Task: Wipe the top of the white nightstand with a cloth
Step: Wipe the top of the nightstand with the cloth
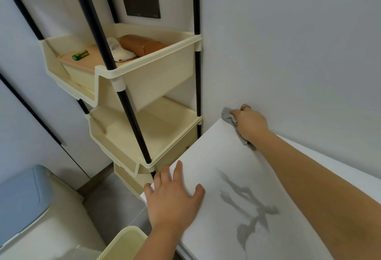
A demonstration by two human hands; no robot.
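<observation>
The wiping was under way. The right hand [250,122] pressed a crumpled grey cloth [231,116] flat onto the top of the white nightstand [216,156], up at the far corner where the top met the wall, at about one o'clock from the middle of the view. The fingers were closed over the cloth, and a tail of it trailed out beneath the wrist. The left hand [173,196] lay open and spread, palm down, on the near left edge of the top at about seven o'clock, holding nothing; it seemed to be bracing the person. A cream tiered rack [144,78] stood just beside the nightstand at eleven o'clock. The top itself was bare. To my eye the corner was being done first, so the next move would call for drawing the cloth back along the wall edge and across, keeping it pressed flat.
</observation>
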